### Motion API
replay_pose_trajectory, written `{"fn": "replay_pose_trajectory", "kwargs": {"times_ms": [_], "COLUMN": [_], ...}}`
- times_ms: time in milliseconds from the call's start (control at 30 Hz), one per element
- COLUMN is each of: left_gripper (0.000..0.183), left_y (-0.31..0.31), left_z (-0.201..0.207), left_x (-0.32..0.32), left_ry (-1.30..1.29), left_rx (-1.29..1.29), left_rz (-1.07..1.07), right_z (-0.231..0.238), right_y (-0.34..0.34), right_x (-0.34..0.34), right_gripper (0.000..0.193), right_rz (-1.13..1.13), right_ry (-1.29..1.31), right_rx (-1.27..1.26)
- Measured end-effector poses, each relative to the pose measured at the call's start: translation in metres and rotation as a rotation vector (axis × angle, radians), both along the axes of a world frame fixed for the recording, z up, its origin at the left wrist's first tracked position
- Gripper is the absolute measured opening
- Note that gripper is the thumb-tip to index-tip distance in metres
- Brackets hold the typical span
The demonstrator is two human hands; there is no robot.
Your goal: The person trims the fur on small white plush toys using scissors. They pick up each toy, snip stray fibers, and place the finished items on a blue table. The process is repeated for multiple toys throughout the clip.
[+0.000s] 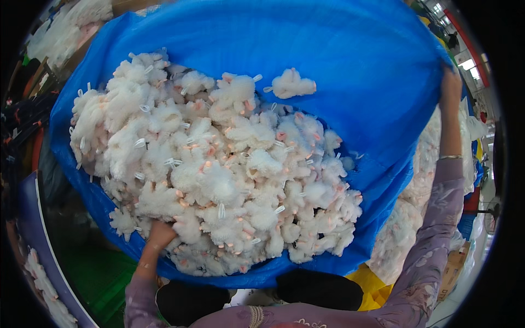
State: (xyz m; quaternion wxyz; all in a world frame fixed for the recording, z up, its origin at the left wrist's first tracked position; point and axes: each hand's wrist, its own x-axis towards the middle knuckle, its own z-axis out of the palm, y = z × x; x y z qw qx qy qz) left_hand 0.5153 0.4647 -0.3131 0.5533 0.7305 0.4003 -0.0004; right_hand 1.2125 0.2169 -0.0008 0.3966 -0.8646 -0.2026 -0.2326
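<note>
A big heap of small white fluffy plush pieces (pixel 219 169) with pinkish parts and white loops lies on a blue plastic sheet (pixel 350 54). One loose plush piece (pixel 293 83) sits apart from the heap, farther back on the sheet. My left hand (pixel 161 234) reaches into the near left edge of the heap, and its fingers are hidden among the plush. Far out to the right, my right hand (pixel 450 87) is closed on the raised edge of the sheet, stretching it upward.
Clear plastic bags of pale goods (pixel 396 235) stand at the right under the sheet, near a yellow bag (pixel 369 284). More bagged white goods (pixel 71 33) are at the far left. A blue panel with a white edge (pixel 44 240) stands at the left, beside green flooring (pixel 98 279).
</note>
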Motion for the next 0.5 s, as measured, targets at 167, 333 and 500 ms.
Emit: {"fn": "replay_pose_trajectory", "kwargs": {"times_ms": [167, 333, 500], "left_gripper": [0.066, 0.067, 0.067], "left_y": [0.022, 0.073, 0.145], "left_z": [-0.038, -0.022, -0.014], "left_x": [0.135, 0.371, 0.489], "left_ry": [0.025, -0.236, -0.038], "left_rx": [0.272, 0.497, 0.458], "left_rz": [-0.231, -0.312, -0.221], "right_z": [0.047, 0.093, 0.079], "right_y": [0.001, -0.037, -0.016], "right_x": [-0.029, -0.037, -0.043], "right_gripper": [0.061, 0.069, 0.064], "right_rz": [-0.018, 0.036, 0.058], "right_ry": [0.146, 0.024, 0.179], "right_rx": [0.176, 0.137, 0.077]}}
